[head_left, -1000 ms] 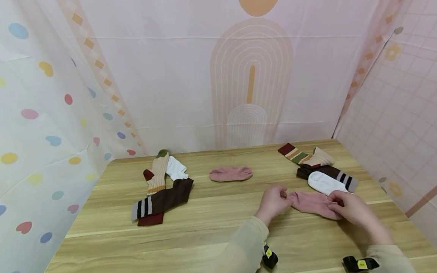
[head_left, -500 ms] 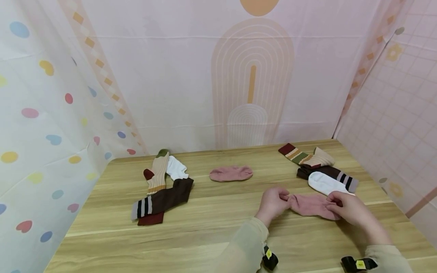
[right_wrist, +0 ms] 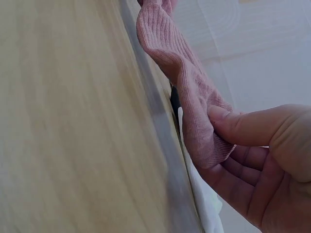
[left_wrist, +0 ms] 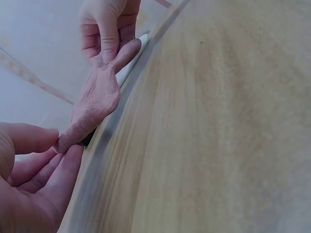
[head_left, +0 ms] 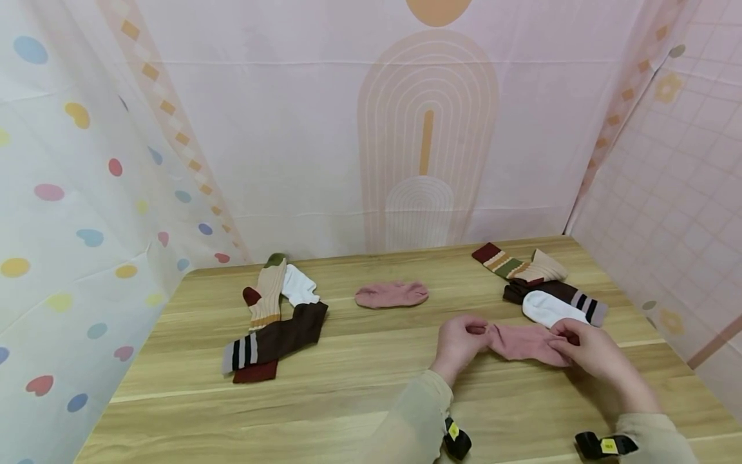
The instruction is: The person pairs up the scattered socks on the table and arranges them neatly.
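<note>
Pinching a pink sock at both ends near the surface's right edge, the left hand and right hand look nearly done, left-edge pile and far-right-corner pile already down, just this one and its lookalike near the far edge left.

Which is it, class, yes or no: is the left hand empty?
No, the left hand pinches one end of a pink sock.
</note>
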`<state>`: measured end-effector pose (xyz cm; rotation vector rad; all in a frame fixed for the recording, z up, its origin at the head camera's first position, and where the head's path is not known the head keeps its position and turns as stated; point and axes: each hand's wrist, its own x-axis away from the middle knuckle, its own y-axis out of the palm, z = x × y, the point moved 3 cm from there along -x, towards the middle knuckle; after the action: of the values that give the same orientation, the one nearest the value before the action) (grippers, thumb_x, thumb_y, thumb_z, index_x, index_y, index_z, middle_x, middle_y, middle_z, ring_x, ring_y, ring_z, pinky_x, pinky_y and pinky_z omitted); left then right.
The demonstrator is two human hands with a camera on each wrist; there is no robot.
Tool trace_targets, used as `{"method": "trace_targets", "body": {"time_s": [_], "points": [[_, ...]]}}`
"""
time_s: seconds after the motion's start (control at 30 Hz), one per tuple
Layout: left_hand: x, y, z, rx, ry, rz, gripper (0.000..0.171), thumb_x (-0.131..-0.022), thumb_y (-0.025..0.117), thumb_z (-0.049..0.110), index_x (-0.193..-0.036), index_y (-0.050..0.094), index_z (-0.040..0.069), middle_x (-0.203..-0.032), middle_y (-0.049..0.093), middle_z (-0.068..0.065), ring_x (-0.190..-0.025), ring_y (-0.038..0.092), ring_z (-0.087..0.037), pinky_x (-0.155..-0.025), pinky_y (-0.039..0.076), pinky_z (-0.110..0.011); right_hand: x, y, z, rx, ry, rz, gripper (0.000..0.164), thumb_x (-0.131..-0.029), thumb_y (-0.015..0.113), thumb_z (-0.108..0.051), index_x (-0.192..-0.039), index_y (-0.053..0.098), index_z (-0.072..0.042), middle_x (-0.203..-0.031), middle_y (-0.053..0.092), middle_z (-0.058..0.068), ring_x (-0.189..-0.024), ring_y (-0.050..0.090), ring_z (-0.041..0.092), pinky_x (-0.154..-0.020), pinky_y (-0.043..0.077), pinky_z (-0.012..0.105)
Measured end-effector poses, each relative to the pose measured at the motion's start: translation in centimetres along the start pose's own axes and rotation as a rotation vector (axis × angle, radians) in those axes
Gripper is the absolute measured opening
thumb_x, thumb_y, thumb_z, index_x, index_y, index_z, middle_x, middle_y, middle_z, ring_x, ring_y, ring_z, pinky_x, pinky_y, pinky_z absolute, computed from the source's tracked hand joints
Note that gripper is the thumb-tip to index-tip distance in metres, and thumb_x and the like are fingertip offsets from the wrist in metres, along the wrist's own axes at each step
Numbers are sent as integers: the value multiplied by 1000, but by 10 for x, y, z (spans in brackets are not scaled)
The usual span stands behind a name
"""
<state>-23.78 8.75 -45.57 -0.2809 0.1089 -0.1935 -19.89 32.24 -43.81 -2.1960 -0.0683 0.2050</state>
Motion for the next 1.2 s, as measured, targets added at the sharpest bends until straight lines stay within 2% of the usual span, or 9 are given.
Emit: {"method": "trace_targets", "body": {"time_s": [0.23,0.5,0.67,0.83,1.03,1.2], "points": [[0,-4,-2,76,-34,53,15,-80,80,1,-94,78,3,-78,71,3,-69,62,-1,-60,51,-16,-3,1,-3,-37,3,2,8,-92,70,-10,-94,65,-5,-78,57,-1,-69,47,7,-61,40,26],[0,-11,0,100,19,90,16,-79,78,-2,-94,79,3,-83,74,-2,-73,63,-1,-63,51,-16,-5,1,-7,-75,-24,47,5,-92,70,-6,-93,65,-3,-78,60,0,-67,49,4,-59,42,25],[-1,-16,-1,130,18,113,14,-80,77,-2,-93,79,2,-82,74,-3,-72,63,-1,-64,51,-16,-8,1,-11,-91,-32,69,5,-92,70,-7,-92,66,-4,-78,61,0,-67,49,4,-59,43,24],[-3,-20,-3,161,28,154,9,-82,79,5,-90,79,2,-81,74,-2,-74,64,-2,-65,52,-18,-13,1,-16,-71,-35,87,6,-92,71,-10,-92,66,-7,-78,61,-2,-68,50,4,-60,43,24],[-3,-27,-4,208,45,194,10,-82,80,5,-90,79,1,-82,74,-3,-74,64,-3,-65,53,-18,-17,3,-23,-53,-50,107,6,-91,72,-12,-92,67,-7,-82,63,-2,-71,51,3,-64,43,24],[-3,-34,-5,201,59,213,9,-83,79,5,-91,79,1,-83,74,-1,-75,63,-2,-66,52,-18,-21,5,-30,-84,-77,124,7,-90,73,-10,-93,68,-7,-84,64,-1,-73,53,2,-65,44,22]]}}
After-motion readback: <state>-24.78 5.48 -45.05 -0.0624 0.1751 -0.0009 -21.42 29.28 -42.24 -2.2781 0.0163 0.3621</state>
